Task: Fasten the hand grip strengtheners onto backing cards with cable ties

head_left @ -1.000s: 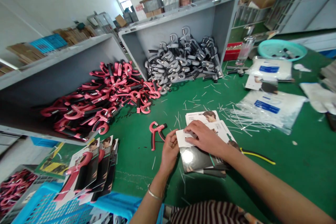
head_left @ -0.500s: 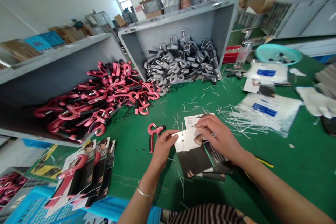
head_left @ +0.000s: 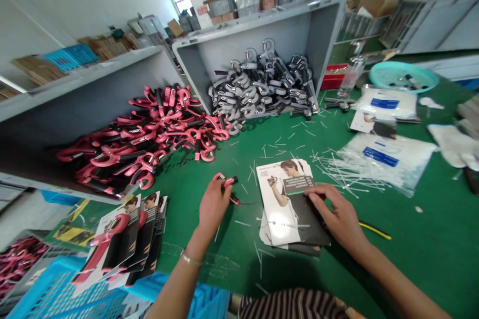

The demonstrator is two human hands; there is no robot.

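My left hand (head_left: 215, 204) is closed round a pink hand grip tool (head_left: 224, 179) on the green table, its fingers over the tool's upper part. To the right lies a stack of printed cards (head_left: 275, 209), the top one face up with a picture of an arm and a head. White ties stick out across its lower part. My right hand (head_left: 335, 212) rests at the stack's right edge, fingers apart, fingertips touching the cards.
Grey bins hold pink grips (head_left: 175, 124) and grey grips (head_left: 262, 84). Carded grips (head_left: 127, 239) stand in a blue crate (head_left: 75, 289). Loose white ties (head_left: 340, 172), plastic bags (head_left: 389, 159), a yellow-black tool (head_left: 376, 230) and a turquoise bowl (head_left: 404, 77) are right. A person sits behind.
My left hand has let go of the card and moved left onto the pink grip. The card now lies flat on the stack, picture side up. My right hand has shifted right and down.
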